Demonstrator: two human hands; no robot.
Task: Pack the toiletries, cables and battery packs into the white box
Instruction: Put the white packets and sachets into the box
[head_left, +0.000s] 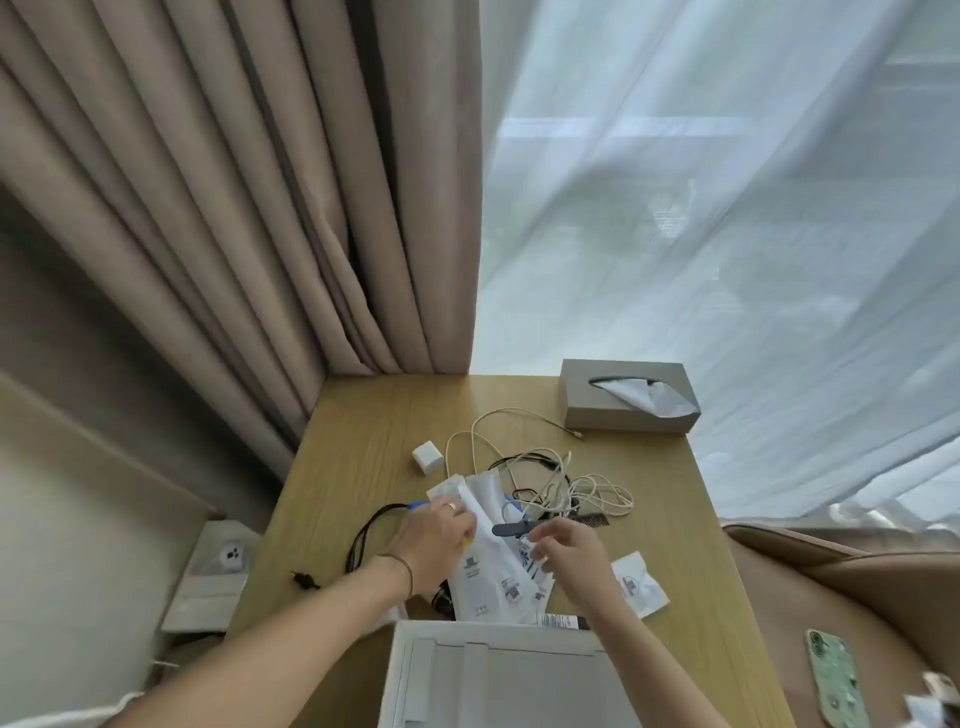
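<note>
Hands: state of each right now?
Left hand: gripping the white packets at their top edge.
Right hand: fingers curled over the packets; cannot tell if it holds anything.

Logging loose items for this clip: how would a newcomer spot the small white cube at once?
Start at the grey tissue box in the wooden table's far right corner and look left past the pale cable loop. The white cube sits alone on bare wood, the only blocky white thing; the other white items are flat packets.
</note>
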